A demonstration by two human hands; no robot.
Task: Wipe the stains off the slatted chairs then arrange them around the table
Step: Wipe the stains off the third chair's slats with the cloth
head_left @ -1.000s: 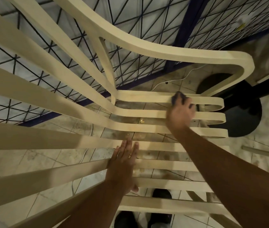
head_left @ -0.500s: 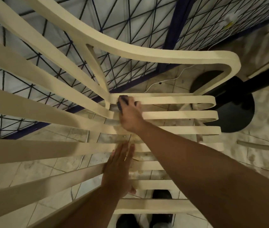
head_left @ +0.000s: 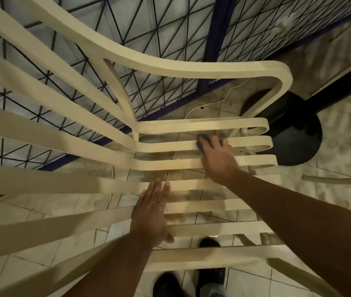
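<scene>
Fingers (head_left: 212,142) of the right hand (head_left: 218,160) are curled down over a blue cloth (head_left: 200,144), clamping it against the second seat slat (head_left: 249,144) in from the armrest side of the slatted chair (head_left: 97,179). That slat's long axis runs across the view, from the bend where seat turns into backrest out to the rounded ends at the seat's front edge. The cloth sits a little front of halfway along it. Any further wiping stroke would, I judge, have to travel along this line, not across the gaps, with bare slat on both sides of the cloth. Nearer the person, the left hand (head_left: 151,213) lies flat over several middle slats, its fingers (head_left: 156,189) straight and together, gripping nothing, apparently steadying the seat. The right hand is plainly the nearer one to the far slats below the armrest (head_left: 191,68). Brownish marks show around the slats, but whether they lie on the chair or on the tiled floor (head_left: 341,151) beneath I cannot tell. Beyond the front edge stands a black pedestal foot (head_left: 299,144), likely the table's.
</scene>
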